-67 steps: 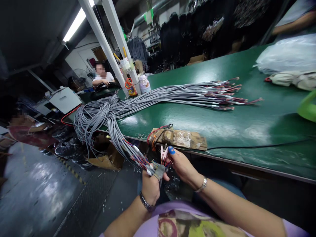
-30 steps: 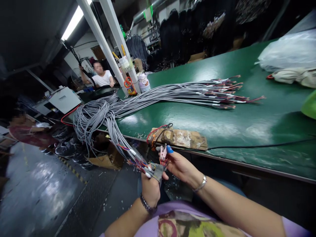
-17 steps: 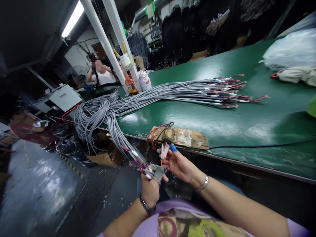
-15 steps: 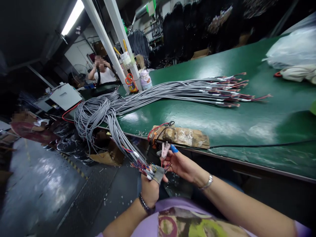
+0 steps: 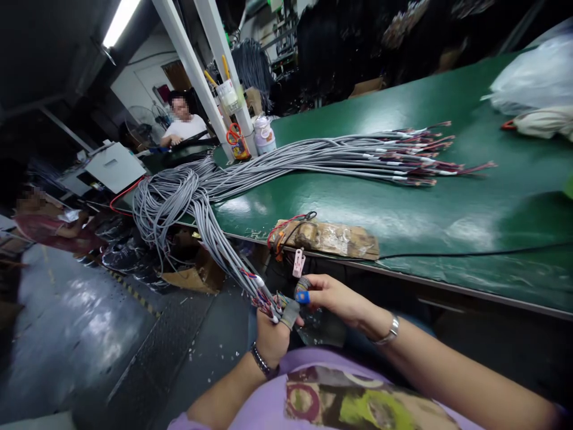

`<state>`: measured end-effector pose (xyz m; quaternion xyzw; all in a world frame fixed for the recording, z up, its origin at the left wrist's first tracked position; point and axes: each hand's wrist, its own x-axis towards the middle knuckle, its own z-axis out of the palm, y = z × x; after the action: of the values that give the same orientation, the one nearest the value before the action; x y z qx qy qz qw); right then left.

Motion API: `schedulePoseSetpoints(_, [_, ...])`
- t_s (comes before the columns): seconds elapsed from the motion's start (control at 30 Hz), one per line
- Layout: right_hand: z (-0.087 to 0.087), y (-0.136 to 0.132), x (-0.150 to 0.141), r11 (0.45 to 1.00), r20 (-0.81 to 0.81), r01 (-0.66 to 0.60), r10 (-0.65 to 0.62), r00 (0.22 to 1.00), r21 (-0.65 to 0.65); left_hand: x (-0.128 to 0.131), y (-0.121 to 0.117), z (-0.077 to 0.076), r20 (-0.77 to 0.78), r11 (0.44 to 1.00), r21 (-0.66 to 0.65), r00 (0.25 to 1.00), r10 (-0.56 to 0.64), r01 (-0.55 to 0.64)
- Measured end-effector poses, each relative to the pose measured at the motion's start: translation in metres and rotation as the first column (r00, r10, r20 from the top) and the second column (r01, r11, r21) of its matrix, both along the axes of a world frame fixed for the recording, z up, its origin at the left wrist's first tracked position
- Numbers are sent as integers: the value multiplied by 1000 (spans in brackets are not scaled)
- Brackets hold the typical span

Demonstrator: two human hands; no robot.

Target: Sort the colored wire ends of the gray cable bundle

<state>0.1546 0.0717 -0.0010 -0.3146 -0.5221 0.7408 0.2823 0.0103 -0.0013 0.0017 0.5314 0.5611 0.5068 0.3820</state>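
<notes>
My left hand point(image 5: 274, 337) is closed around the end of a bundle of grey cables point(image 5: 224, 245), whose thin coloured wires point(image 5: 264, 300) fan out beside the fingers. Grey tape wraps a digit of that hand. Close by on the right, my right hand point(image 5: 329, 297) has thumb and finger pressed together at the wire tips; what lies in the pinch is too small to make out. It wears blue tape on the thumb and greyish tape on a finger. Just above it, a pink clip point(image 5: 298, 263) hangs at the table edge, apart from the fingers.
A worn wooden block point(image 5: 340, 239) with red and black leads lies on the green table's point(image 5: 430, 221) near edge. More grey cables point(image 5: 313, 156) stretch across the top. A bottle point(image 5: 264, 136), scissors point(image 5: 233, 135) and plastic bag point(image 5: 532, 77) stand farther back. Two people are on the left.
My right hand has let go of the pink clip and moved down, its fingers now pinched beside the wire ends. My left hand keeps its hold on the cables.
</notes>
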Motion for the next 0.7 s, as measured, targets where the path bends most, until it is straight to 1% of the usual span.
schedulePoseSetpoints(0.1, [-3, -2, -3, 999, -7, 45, -45, 999, 25, -1, 0, 1, -17, 1000, 5, 1000, 18, -17])
schedulePoseSetpoints(0.13, [-4, -2, -5, 997, -16, 71, -71, 997, 13, 0, -1, 0, -22, 1000, 1, 1000, 14, -14])
schedulePoseSetpoints(0.2, [-5, 0, -6, 982, -53, 174, -178, 983, -80, 1, -2, -2, -21, 1000, -20, 1000, -12, 11])
schedulePoseSetpoints(0.27, [-6, 4, -4, 931, -102, 292, -319, 942, -220, 1, -4, -4, -15, 998, -47, 999, -49, 48])
schedulePoseSetpoints(0.3, [-6, 6, -2, 906, -119, 319, -362, 924, -277, 1, -4, -6, -13, 997, -56, 998, -59, 58])
schedulePoseSetpoints(0.33, [-6, 8, 0, 895, -130, 316, -371, 920, -316, 1, -4, -7, -14, 997, -58, 998, -60, 59])
schedulePoseSetpoints(0.4, [-7, 10, 5, 908, -127, 240, -298, 946, -343, -1, -3, -8, -24, 998, -52, 999, -43, 41])
schedulePoseSetpoints(0.47, [-7, 8, 9, 936, -89, 145, -182, 979, -322, -3, -2, -8, -34, 999, -43, 999, -29, 28])
schedulePoseSetpoints(0.53, [-7, 4, 10, 969, -33, 71, -81, 996, -235, -5, -1, -8, -39, 999, -43, 999, -32, 31])
schedulePoseSetpoints(0.6, [-7, -1, 7, 993, 5, 13, -13, 1000, -116, -5, 0, -8, -36, 998, -53, 998, -45, 43])
schedulePoseSetpoints(0.63, [-6, -3, 6, 998, 7, -9, 9, 1000, -69, -5, 1, -9, -32, 997, -58, 998, -47, 45])
schedulePoseSetpoints(0.7, [-6, -6, 2, 999, -31, -41, 40, 999, -22, -5, 1, -9, -23, 997, -70, 999, -47, 45])
